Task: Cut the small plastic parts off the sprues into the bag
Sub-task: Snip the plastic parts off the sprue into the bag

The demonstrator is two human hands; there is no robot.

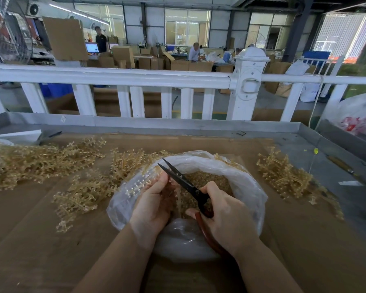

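While scissors gape, right hand gripping handles, left hand pinching sprue over bag.

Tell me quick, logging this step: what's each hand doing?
Left hand: holding a sprue over the bag.
Right hand: gripping open scissors.

Bag centre-front on desk, cut parts inside. Sprue piles: far left, just left of bag, right. Both hands over bag mouth, scissors between. Fence behind desk.
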